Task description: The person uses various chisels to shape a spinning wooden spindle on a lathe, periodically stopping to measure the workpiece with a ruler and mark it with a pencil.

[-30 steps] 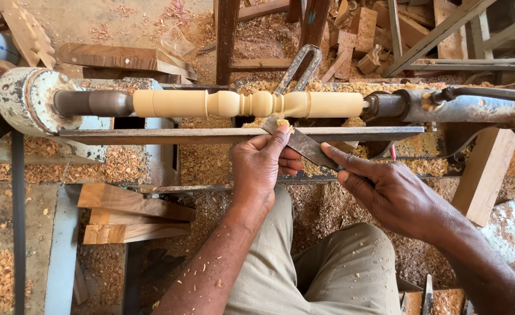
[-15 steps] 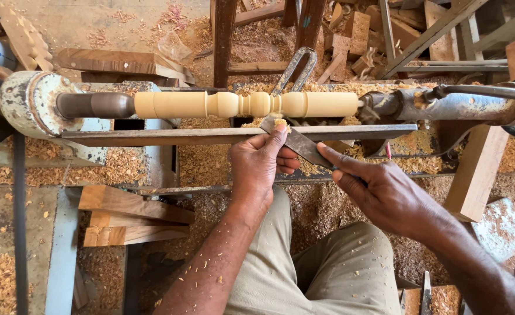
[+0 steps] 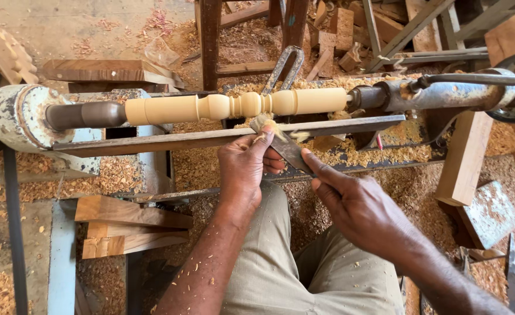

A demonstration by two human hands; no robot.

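Pale wooden spindle (image 3: 237, 106) is mounted across the lathe, running from about 9 to 3 o'clock, with rounded beads already cut near its middle. The left hand (image 3: 243, 169) is curled around the front of the flat steel chisel (image 3: 289, 150), fingertips pinning it down on the long metal tool rest (image 3: 211, 137). The right hand (image 3: 359, 204), at roughly 4 o'clock from the left, is closed on the back of the blade with the index finger laid along it.

To do this cut well I'd say keep the blade flat on the rest and feed lightly, so it shaves instead of digging in. Fine curly shavings (image 3: 380, 153) cover everything, and the painted headstock (image 3: 18, 116) is chipped and worn.
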